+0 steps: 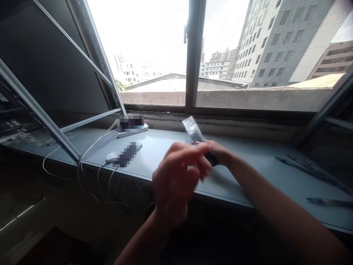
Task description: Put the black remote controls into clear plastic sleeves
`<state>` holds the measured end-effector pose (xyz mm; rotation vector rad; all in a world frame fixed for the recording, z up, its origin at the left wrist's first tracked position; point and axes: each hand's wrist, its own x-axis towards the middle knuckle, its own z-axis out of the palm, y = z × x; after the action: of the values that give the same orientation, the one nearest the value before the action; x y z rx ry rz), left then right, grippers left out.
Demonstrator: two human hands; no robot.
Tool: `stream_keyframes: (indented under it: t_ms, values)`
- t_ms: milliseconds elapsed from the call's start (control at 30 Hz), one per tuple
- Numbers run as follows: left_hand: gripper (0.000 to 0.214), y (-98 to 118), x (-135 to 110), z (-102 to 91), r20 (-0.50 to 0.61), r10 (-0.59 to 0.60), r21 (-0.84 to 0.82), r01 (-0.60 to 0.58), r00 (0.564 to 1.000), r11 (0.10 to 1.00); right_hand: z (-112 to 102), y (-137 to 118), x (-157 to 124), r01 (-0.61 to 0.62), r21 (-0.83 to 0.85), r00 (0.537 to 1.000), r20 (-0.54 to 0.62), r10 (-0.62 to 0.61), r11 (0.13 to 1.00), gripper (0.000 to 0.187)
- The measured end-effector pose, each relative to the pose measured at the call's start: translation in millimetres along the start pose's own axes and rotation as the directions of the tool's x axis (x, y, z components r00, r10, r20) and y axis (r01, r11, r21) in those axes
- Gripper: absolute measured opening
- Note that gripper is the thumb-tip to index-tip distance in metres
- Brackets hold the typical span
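My right hand (219, 152) is closed round the lower end of a small clear plastic packet (192, 130) with something dark inside. The packet sticks up and to the left above the grey ledge (248, 162). My left hand (179, 178) is in front of it, blurred by motion, with its fingertips reaching toward the packet's lower part. Whether those fingers touch the packet is unclear.
A white power strip (132, 129) sits at the back left of the ledge with white cables (93, 145) trailing off the edge. A white mouse-like object (109, 157) lies near them. Dark thin tools (311, 169) lie at the right. A metal frame (41, 114) slants at left.
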<state>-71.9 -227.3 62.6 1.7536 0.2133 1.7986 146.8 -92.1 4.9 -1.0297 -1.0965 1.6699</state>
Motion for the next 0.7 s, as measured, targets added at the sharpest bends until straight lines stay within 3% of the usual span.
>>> stream_keyframes:
  t_ms: [67, 133, 200, 267, 333, 400, 433, 700]
  values:
    - [0.031, -52, 25, -3.5, -0.065, -0.075, 0.004, 0.076, 0.995, 0.997, 0, 0, 0, 0.007, -0.003, 1.0, 0.008, -0.007, 1.0, 0.023]
    - [0.032, -110, 47, -12.5, -0.12, -0.246, 0.092, 0.257, 0.962, 0.962, 0, 0, 0, 0.026, 0.008, 1.0, 0.005, -0.026, 1.0, 0.017]
    - [0.035, -164, 66, -21.9, -0.162, -0.401, 0.175, 0.426, 0.902, 0.888, 1, -1, -1, 0.047, 0.026, 0.999, -0.008, -0.047, 0.999, 0.012]
    - [0.039, -206, 79, -28.5, -0.109, -0.549, 0.201, 0.559, 0.829, 0.804, 3, -3, -2, 0.061, 0.029, 0.998, -0.029, -0.06, 0.998, 0.012]
    - [0.051, -234, 84, -31.6, -0.057, -0.696, 0.121, 0.697, 0.716, 0.707, 4, -5, -4, 0.042, -0.015, 0.999, -0.027, -0.043, 0.999, 0.017]
    - [0.063, -249, 82, -32.7, -0.018, -0.806, -0.048, 0.805, 0.592, 0.592, 6, -6, -6, 0.027, -0.06, 0.999, -0.021, -0.028, 0.998, 0.025]
    - [0.066, -253, 78, -33.0, -0.002, -0.823, -0.1, 0.819, 0.568, 0.565, 7, -7, -7, 0.027, -0.072, 0.999, -0.017, -0.028, 0.997, 0.027]
    - [0.083, -247, 56, -38.5, -0.025, -0.818, -0.127, 0.81, 0.574, 0.572, 8, -6, -9, 0.057, -0.078, 0.998, 0.013, -0.056, 0.995, 0.022]
